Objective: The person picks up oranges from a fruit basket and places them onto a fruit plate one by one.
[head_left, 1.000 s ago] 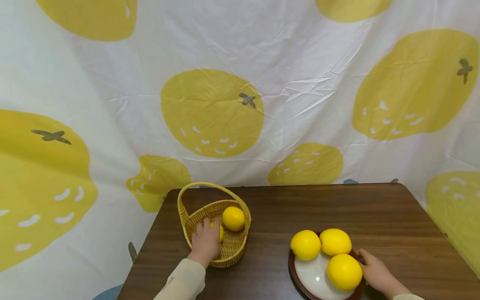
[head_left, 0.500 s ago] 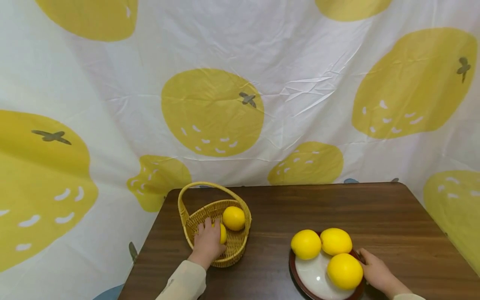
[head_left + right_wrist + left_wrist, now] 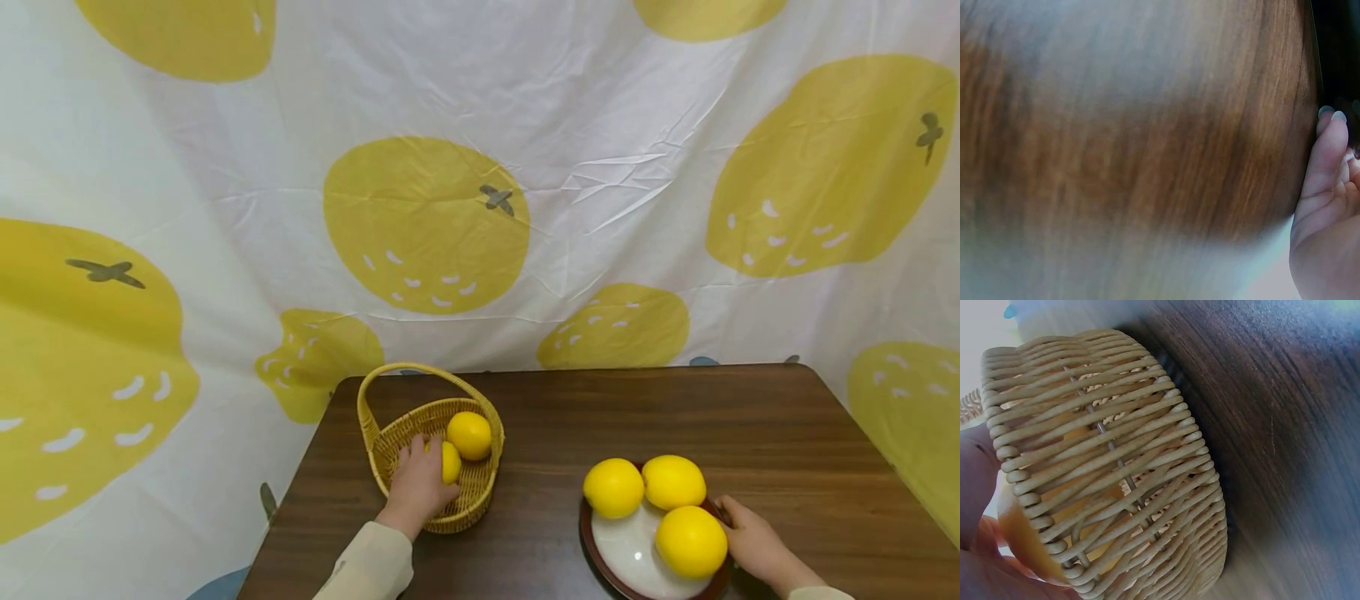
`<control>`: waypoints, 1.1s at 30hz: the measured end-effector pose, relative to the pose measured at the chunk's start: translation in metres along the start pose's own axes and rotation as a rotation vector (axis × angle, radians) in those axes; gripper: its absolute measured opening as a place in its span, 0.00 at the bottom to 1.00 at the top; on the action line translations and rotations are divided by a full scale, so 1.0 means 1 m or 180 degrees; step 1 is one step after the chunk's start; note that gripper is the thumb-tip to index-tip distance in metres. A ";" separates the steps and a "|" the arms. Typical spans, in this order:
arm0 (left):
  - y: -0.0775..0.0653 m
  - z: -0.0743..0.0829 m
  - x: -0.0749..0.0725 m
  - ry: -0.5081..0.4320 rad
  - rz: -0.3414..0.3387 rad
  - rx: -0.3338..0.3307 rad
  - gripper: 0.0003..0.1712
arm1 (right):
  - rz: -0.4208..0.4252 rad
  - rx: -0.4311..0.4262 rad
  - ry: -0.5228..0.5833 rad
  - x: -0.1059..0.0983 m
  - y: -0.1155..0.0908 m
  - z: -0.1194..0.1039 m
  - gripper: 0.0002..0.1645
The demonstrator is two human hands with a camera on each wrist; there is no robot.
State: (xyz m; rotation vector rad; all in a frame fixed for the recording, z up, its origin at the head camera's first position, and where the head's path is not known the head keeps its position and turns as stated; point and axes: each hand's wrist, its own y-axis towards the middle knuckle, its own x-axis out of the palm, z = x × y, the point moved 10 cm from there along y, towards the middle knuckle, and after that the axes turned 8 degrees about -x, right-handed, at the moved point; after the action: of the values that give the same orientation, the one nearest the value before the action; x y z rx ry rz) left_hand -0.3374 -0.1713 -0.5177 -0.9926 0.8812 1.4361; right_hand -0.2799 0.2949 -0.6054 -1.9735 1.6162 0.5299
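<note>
My left hand reaches over the near rim of a wicker basket and grips a yellow lemon inside it. Part of that lemon is hidden behind the fingers. Through the weave in the left wrist view, the lemon shows between thumb and fingers at the basket's rim. Farther back in the basket lies another lemon. My right hand holds the right edge of a white plate with a dark red rim. Three lemons sit on it: left, back and front right.
Basket and plate stand apart on a dark brown wooden table. The basket's tall handle arches over its far side. Behind the table hangs a white cloth printed with large lemons.
My left hand and the lemon in it have shifted slightly to the right inside the basket, and more of the lemon shows. The right hand and the plate stay put.
</note>
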 end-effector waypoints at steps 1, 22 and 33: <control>0.000 0.000 0.000 -0.0016 -0.0007 -0.0004 0.49 | 0.0005 -0.0006 0.0000 0.000 0.000 0.000 0.16; -0.011 0.012 -0.014 -0.0335 0.0226 0.0277 0.46 | -0.0004 0.0023 -0.0044 0.000 0.002 0.002 0.16; -0.017 0.022 -0.021 -0.0348 0.0345 0.0288 0.45 | -0.0025 -0.0036 -0.0143 -0.001 0.001 -0.002 0.20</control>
State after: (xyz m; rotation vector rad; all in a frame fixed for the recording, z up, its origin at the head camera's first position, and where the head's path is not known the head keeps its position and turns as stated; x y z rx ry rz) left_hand -0.3223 -0.1574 -0.4899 -0.8015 0.9227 1.5133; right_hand -0.2808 0.2945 -0.6029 -1.9615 1.5807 0.5775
